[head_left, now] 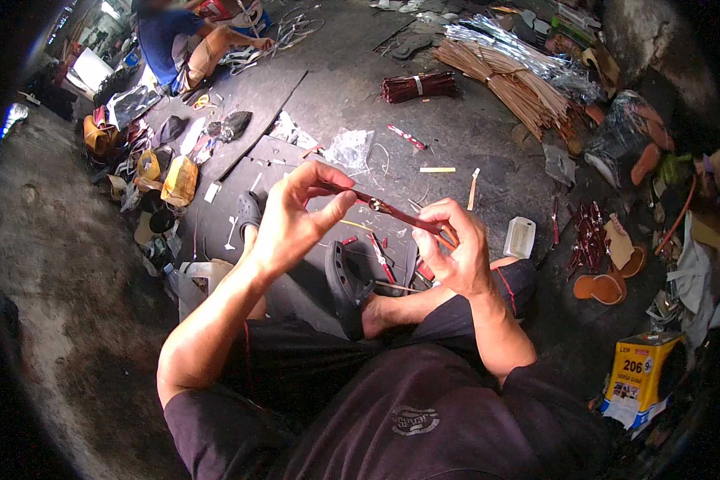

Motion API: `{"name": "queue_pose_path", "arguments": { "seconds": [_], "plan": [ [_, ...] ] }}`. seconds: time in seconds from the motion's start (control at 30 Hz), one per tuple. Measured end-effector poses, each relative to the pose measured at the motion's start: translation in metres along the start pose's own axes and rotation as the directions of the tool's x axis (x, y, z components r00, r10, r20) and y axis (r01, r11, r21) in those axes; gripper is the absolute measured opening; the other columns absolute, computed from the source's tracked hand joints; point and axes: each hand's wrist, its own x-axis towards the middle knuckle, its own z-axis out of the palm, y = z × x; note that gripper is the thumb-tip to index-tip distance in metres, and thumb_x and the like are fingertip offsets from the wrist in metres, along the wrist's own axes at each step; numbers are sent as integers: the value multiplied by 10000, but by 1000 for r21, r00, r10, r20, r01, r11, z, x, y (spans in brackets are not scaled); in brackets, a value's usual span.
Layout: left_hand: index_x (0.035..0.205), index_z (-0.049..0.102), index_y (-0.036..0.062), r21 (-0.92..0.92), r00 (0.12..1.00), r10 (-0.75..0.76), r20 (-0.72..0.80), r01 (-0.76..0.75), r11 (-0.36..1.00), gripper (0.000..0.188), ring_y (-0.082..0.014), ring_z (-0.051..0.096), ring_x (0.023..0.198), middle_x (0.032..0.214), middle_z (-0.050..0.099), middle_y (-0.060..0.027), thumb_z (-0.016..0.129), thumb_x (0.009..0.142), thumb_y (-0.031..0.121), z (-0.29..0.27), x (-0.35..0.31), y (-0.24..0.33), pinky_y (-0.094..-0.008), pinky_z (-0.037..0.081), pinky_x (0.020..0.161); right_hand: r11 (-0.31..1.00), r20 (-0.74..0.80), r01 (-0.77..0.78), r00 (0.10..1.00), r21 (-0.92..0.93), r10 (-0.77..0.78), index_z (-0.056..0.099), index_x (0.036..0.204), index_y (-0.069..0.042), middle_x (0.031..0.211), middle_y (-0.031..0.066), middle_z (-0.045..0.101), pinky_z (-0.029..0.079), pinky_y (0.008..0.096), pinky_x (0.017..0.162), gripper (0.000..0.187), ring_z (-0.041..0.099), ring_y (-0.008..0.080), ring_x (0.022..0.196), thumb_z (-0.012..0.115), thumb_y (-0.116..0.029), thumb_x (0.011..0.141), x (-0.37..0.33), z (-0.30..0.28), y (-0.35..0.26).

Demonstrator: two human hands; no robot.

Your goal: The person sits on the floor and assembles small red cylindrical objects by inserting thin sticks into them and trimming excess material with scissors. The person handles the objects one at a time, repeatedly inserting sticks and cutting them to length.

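A narrow dark red strap (400, 214) with a small shiny metal fitting at its middle is stretched between my two hands, raised over my lap. My left hand (290, 220) pinches one end between thumb and fingers. At the other end, my right hand (462, 254) is closed on the strap; a slim orange-brown piece also shows by its fingers, but its kind I cannot make out. On the floor below lie some red strap pieces (378, 254), partly hidden behind my hands and legs.
A banded bundle of dark red straps (418, 87) lies ahead, left of a large bundle of brown strips (504, 80). At right are a white tray (520, 238), a strap pile (588, 240), orange-brown sandals (602, 288) and a yellow can (640, 372). Another person (172, 48) sits far left.
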Motion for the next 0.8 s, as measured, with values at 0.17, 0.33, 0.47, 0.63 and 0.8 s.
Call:
{"name": "queue_pose_path", "arguments": {
  "seconds": [0.17, 0.33, 0.47, 0.63, 0.8],
  "plan": [
    [1088, 624, 39, -433, 956, -274, 100, 290, 853, 275, -116, 593, 898, 1021, 647, -36, 711, 901, 221, 1, 0, -1, -281, 474, 894, 700, 337, -521, 852, 488, 400, 587, 1024, -1, 891, 36, 664, 498, 229, 691, 170, 613, 72, 771, 635, -147, 952, -15, 13, 3],
    [1106, 638, 20, -435, 930, -318, 182, 366, 823, 302, -142, 624, 929, 1024, 644, -51, 686, 922, 254, 6, 5, -8, -315, 514, 893, 823, 171, -433, 901, 368, 398, 574, 1140, -1, 1003, 84, 670, 528, 275, 723, 267, 645, 118, 836, 670, -134, 930, -22, 33, -4],
    [1138, 635, 15, -473, 891, -394, 227, 455, 754, 309, -141, 629, 936, 1030, 645, -47, 663, 941, 252, 5, 6, -12, -311, 511, 920, 978, -50, -201, 978, 60, 204, 603, 1127, -6, 970, 132, 685, 537, 317, 734, 271, 671, 184, 849, 702, -97, 892, -21, 39, -2],
    [1194, 620, 19, -581, 907, -305, 290, 421, 696, 308, -142, 623, 981, 1057, 643, -48, 614, 976, 237, 11, 4, -12, -313, 501, 966, 986, -87, -168, 982, -12, 166, 619, 1099, 1, 919, 146, 702, 550, 313, 702, 240, 699, 198, 806, 700, -93, 893, -18, 41, -9],
    [1160, 613, 45, -542, 905, -297, 303, 420, 727, 278, -163, 635, 1016, 1066, 652, -59, 629, 969, 246, 12, 5, -11, -333, 516, 942, 950, -52, -238, 966, 205, 253, 617, 1095, 10, 892, 136, 714, 564, 294, 670, 220, 716, 174, 772, 661, -134, 935, -18, 41, -8]
  ]
}}
